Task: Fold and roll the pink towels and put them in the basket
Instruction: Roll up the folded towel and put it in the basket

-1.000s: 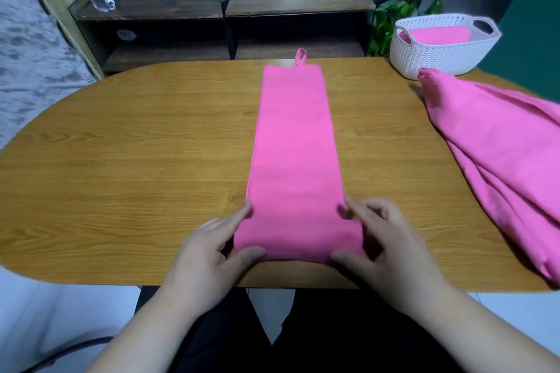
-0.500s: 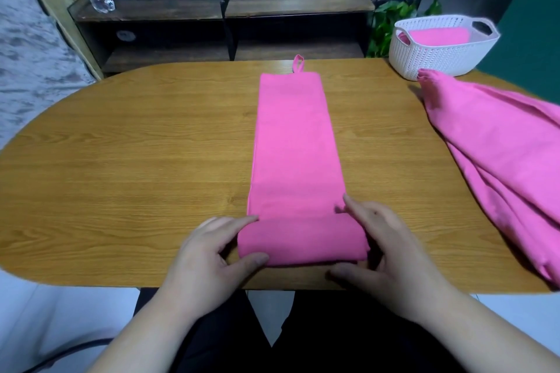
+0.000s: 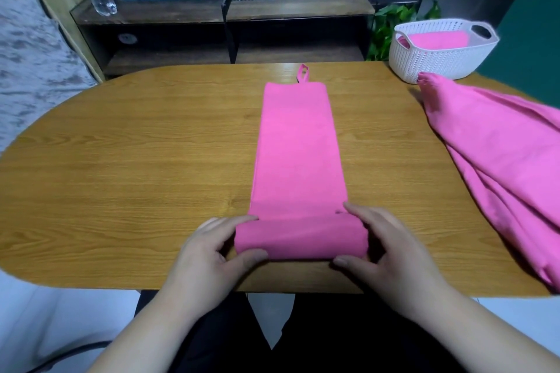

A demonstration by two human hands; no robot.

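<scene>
We start at the left. Our left hand [image 3: 209, 257] grasps the left end of the roll [image 3: 300, 239], with the thumb on the near side and the fingers curled over the top. The roll is the near end of the long pink towel folded into a narrow strip [image 3: 298, 145], which lies lengthwise down the middle of the oval wood-grain table [image 3: 121, 175].

A second ago this end was only a flat turned-over hem. It is now a plump cylinder, and the far end with its small pink hanging loop [image 3: 303, 73] has drawn back from the table's far edge. We judge that rolling has begun, with most of the strip still flat.

Our right hand [image 3: 391, 248] grasps the right end of the roll in the same way, thumb near and fingers over the top.

Further right, at the far corner, the white woven plastic basket [image 3: 424, 66] already holds one rolled pink towel [image 3: 436, 39]. Just in front of the basket, a loose heap of unfolded pink towelling [image 3: 500, 160] drapes over the right edge and has yet to be processed.
</scene>
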